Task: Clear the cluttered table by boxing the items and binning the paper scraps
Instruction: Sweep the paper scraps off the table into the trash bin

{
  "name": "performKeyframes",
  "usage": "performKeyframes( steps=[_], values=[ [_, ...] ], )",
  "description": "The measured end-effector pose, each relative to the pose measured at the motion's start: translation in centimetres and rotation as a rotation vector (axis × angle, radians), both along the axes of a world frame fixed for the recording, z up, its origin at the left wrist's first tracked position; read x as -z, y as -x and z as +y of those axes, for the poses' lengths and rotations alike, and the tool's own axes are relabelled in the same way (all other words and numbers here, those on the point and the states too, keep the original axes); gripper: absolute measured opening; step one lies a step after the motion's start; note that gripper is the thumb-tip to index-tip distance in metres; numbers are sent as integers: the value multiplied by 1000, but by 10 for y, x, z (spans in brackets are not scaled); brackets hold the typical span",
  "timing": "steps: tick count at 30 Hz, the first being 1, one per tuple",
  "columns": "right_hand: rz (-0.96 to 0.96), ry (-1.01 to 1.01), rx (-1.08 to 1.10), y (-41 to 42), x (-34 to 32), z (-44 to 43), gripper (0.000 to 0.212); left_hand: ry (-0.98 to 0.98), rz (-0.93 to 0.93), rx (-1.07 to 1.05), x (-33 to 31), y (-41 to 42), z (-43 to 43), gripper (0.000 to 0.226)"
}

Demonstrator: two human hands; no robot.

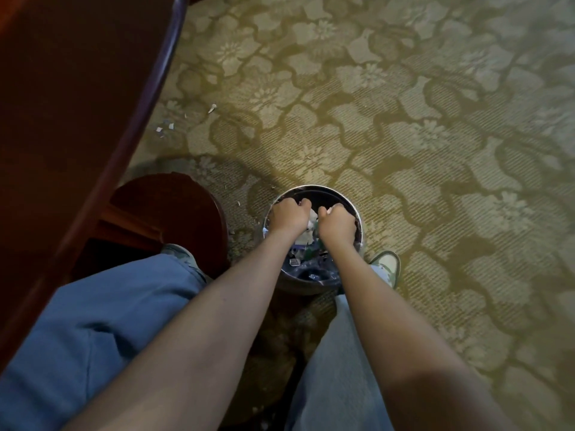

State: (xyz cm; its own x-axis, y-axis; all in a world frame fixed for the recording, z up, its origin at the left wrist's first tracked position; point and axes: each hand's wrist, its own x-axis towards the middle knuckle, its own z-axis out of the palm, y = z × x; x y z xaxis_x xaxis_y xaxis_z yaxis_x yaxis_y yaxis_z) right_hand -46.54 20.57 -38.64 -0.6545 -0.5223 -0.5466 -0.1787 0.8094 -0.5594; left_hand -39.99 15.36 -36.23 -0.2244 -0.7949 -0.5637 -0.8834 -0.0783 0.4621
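The scraps (313,218) are bunched between both hands, directly over the open bin (314,187) on the carpet (404,119). The left hand (288,216) and right hand (337,221) flank them equally close, fingers curled round the paper. Letting go should drop them straight down. Stray bits (162,129) lie by the desk (62,88).

Dim warm light, dark shadowed left side, wide-angle edge bending.

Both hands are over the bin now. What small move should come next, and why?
Probably open the fingers and let go: the left hand and the right hand are curled over the round bin, white paper scraps show between them, and scraps already lie inside.
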Motion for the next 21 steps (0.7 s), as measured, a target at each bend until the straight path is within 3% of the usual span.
performKeyframes(
  steps=[4,12,15,18,21],
  values=[
    [-43,-73,-58,2,10,0,16,-68,-24,-1,4,2,-1,51],
    [-69,-137,-137,0,9,1,30,-104,-107,70,3,-2,-2,45],
    [-40,-126,-167,-2,4,4,19,-102,-148,151,-2,-4,0,38],
    [-24,-111,-161,0,-4,6,35,-94,-158,199,-9,-6,1,34],
    [4,-109,-177,3,-25,10,37,-53,-112,178,-27,-8,3,35]
  ],
)
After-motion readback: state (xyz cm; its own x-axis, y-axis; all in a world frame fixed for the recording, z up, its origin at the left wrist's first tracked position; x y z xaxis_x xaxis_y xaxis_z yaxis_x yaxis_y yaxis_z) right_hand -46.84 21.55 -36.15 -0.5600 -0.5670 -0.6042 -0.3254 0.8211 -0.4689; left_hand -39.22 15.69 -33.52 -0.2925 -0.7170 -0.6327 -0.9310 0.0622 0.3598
